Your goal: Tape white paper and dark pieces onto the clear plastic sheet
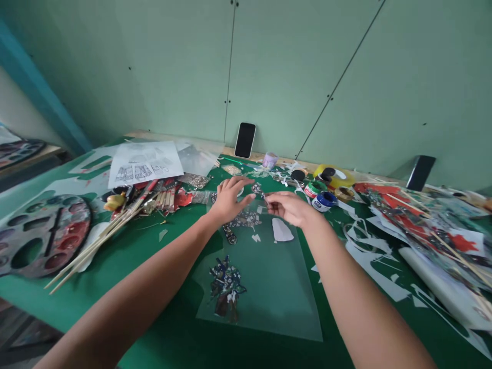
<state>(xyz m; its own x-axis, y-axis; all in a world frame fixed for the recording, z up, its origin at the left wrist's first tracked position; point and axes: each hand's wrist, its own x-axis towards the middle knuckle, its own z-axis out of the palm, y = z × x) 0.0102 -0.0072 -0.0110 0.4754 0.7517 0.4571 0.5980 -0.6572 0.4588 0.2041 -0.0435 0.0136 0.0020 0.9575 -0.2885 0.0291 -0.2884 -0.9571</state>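
- Head view: your left hand (227, 199) lies spread, fingers loose, on the clear plastic sheet (269, 287) at its far end.
- Your right hand (289, 207) pinches a small patterned cutout (263, 196) just beside the left fingertips.
- A paint palette (40, 233) sits far left on the green table (172, 328).

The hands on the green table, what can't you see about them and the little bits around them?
1. Head view: what the right hand pinches is too small to name; its own fingers cover it.
2. Head view: the left hand covers whatever lies under its palm on the clear sheet.
3. Head view: the paint palette is cut off by the left edge.
4. Head view: the jar labels are too small to read.
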